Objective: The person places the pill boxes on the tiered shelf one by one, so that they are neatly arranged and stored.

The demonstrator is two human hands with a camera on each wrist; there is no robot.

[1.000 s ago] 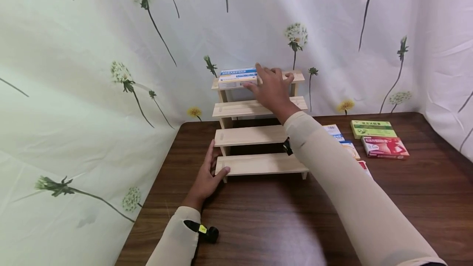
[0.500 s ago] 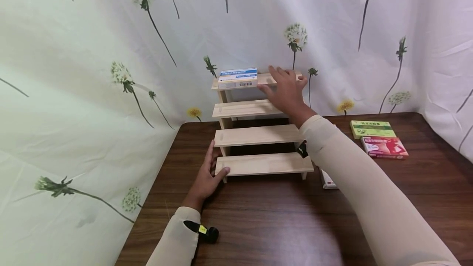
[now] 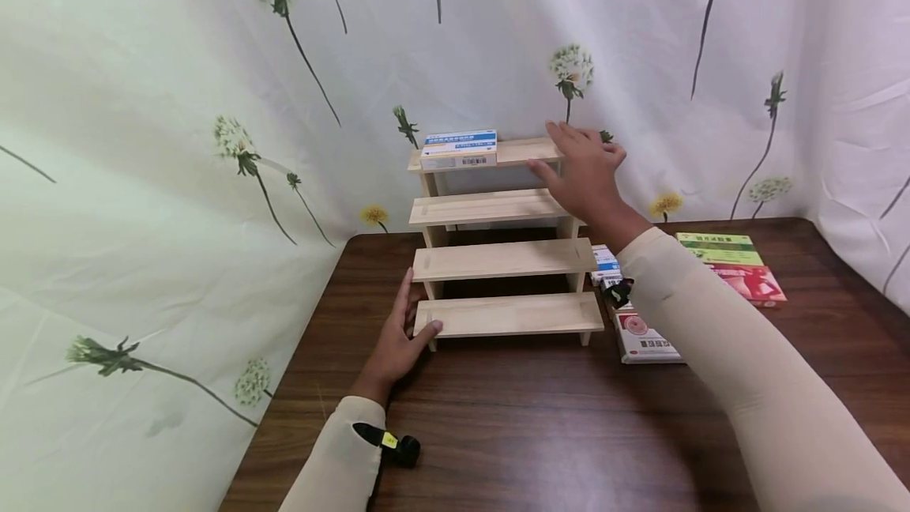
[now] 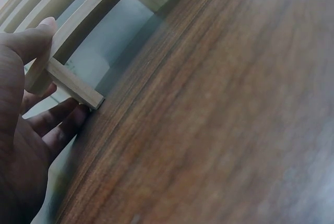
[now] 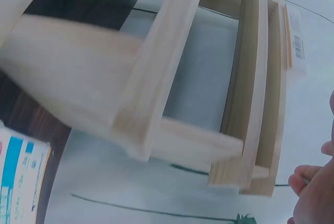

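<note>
A pale wooden stepped rack point(image 3: 508, 259) with several tiers stands on the dark table. My left hand point(image 3: 394, 346) holds its left end at the lowest tier. In the left wrist view the thumb point(image 4: 37, 38) lies over the plank's edge and the other fingers reach around the side, low by the leg. A white and blue medicine box point(image 3: 458, 150) lies flat at the left of the top tier. My right hand point(image 3: 586, 172) is at the right end of that tier, fingers spread and holding nothing. The right wrist view shows this hand point(image 5: 318, 187) just beyond the top plank.
Right of the rack lie more medicine boxes: a white and blue one point(image 3: 606, 263), a white one with a red circle point(image 3: 647, 342), a green one point(image 3: 725, 247) and a red one point(image 3: 753, 284). A dandelion-print cloth point(image 3: 483, 46) hangs behind the table point(image 3: 512, 433).
My right hand has let go of the medicine box and moved right along the top tier. The box stays at the left end. My left hand has not moved.
</note>
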